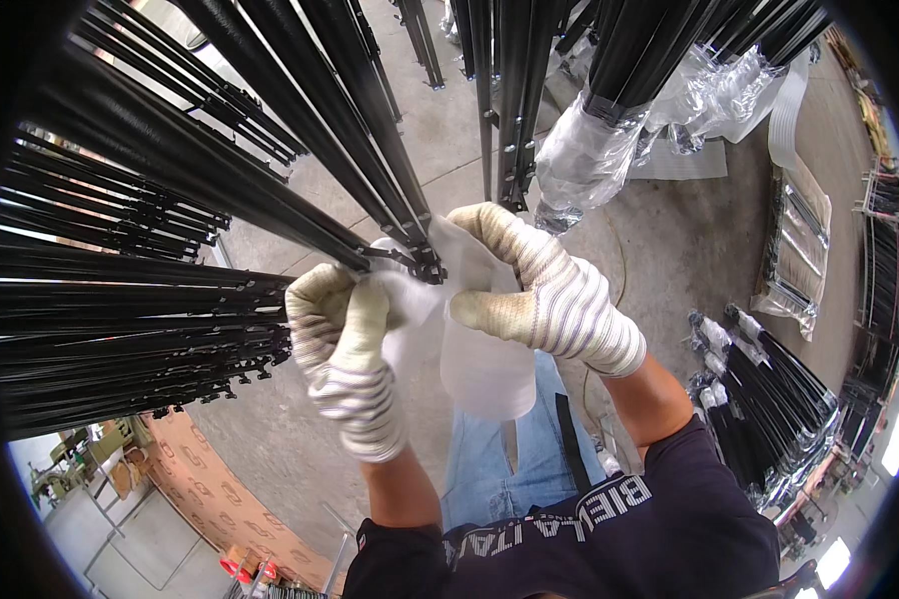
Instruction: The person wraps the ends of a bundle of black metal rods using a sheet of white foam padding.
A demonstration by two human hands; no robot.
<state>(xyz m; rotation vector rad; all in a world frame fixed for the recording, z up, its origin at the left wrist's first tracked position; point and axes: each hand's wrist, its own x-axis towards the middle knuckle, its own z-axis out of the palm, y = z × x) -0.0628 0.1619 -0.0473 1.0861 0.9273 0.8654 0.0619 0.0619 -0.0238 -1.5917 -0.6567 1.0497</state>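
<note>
A whitish, translucent sheet of packing foam hangs in front of me, bent around the near ends of some long black metal bars. My right hand, in a striped knit work glove, pinches the sheet just right of the bar ends, thumb in front. On the other side my left hand, gloved alike, is closed with its fingers curled at the sheet's left part, beside the lower end of a thick black bar. Part of the sheet between the hands is blurred, and the left fingertips are partly hidden.
Many black bars are stacked along the left. Bundles with clear plastic wrap over their ends stand at the upper right. More wrapped black bundles lie at the right, near a wrapped flat package. A brown patterned board curves across the lower left.
</note>
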